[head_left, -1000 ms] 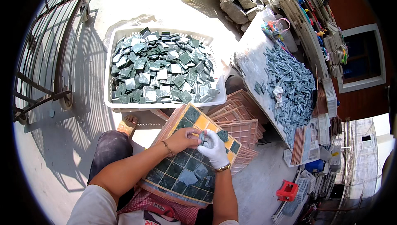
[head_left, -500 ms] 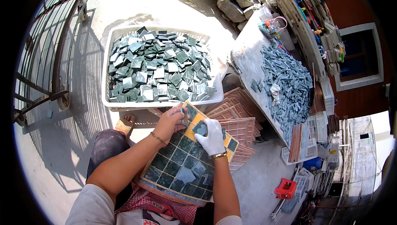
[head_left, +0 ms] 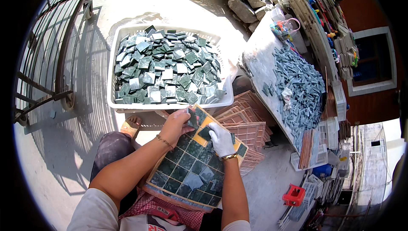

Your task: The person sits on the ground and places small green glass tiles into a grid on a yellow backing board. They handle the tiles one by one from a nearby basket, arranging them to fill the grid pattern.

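Note:
A yellow gridded tray (head_left: 201, 140) rests on my lap, its near part filled with rows of square dark green stone tiles (head_left: 186, 161). Two loose tiles (head_left: 193, 181) lie on top of those rows. My bare left hand (head_left: 175, 125) pinches a green tile (head_left: 195, 117) at the tray's far left corner. In a white glove, my right hand (head_left: 221, 139) grips another dark tile (head_left: 205, 133) over the bare yellow strip. The glove hides part of the tray's right side.
Beyond the tray stands a white plastic basket (head_left: 111, 87) heaped with green tiles. Reddish gridded trays (head_left: 250, 134) are stacked to the right. A pale table (head_left: 258, 67) there bears a pile of narrow stone strips (head_left: 298, 88). A wheeled metal rack (head_left: 63, 56) stands left; a red crate (head_left: 293, 195) sits lower right.
The left hand's tile has turned from nearly edge-on to showing its broad face. The right hand's tile has gone from pale and tilted to dark, closer to the strip. The view has shifted slightly.

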`<state>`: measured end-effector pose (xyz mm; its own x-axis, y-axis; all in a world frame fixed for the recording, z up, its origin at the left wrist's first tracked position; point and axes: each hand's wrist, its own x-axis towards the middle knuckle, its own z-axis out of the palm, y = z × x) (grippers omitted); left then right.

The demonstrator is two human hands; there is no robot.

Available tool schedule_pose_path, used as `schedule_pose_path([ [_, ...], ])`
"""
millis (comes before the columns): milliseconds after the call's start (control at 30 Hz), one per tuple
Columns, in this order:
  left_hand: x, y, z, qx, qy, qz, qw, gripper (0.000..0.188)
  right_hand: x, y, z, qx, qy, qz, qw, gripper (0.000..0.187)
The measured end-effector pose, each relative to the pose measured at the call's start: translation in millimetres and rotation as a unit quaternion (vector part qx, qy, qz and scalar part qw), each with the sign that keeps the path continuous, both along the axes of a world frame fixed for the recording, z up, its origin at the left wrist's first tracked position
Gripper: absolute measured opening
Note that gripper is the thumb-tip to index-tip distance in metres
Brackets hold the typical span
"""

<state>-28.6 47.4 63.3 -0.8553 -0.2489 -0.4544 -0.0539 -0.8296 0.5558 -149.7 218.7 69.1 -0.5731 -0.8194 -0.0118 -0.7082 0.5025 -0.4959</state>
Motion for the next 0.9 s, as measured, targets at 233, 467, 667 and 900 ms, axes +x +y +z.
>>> schedule_pose_path([
  [233,0.3,1.5,-2.8,0.047,0.02,0.015,0.999,0.039,14.4,-7.8,-12.5,0.008,0.092,-0.032,0.995,0.027],
  [467,1.2,2.6,3.6,0.077,0.028,0.015,0.996,0.036,35.7,-16.9,-4.7,0.115,0.139,-0.034,0.983,0.028],
  [667,3.7,3.5,4.9,0.072,0.038,-0.018,0.997,0.034,25.5,-17.5,27.5,0.007,0.09,-0.032,0.995,0.04],
  [900,0.6,14.8,-2.8,-0.004,-0.035,-0.075,0.997,0.037,31.5,-32.6,41.0,-0.021,0.09,0.047,0.995,0.056],
])
